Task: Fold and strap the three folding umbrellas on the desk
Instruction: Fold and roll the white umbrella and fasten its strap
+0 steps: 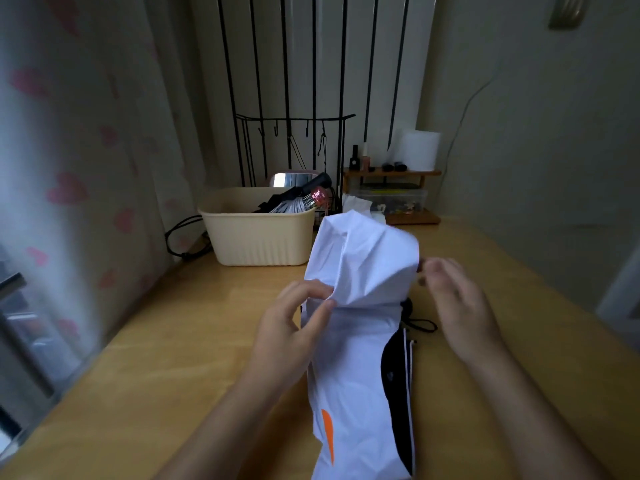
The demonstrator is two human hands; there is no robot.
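A white folding umbrella (360,358) with an orange mark and black lining lies lengthwise on the wooden worktop (173,341), its far canopy bunched upward between both hands. The left hand (294,327) has its fingers pinched on a fold of the white fabric; the right hand (457,299) is blurred just beside the canopy, fingers loosely apart, holding nothing. Farther back stands a cream tub (256,237) with another umbrella (298,199) inside
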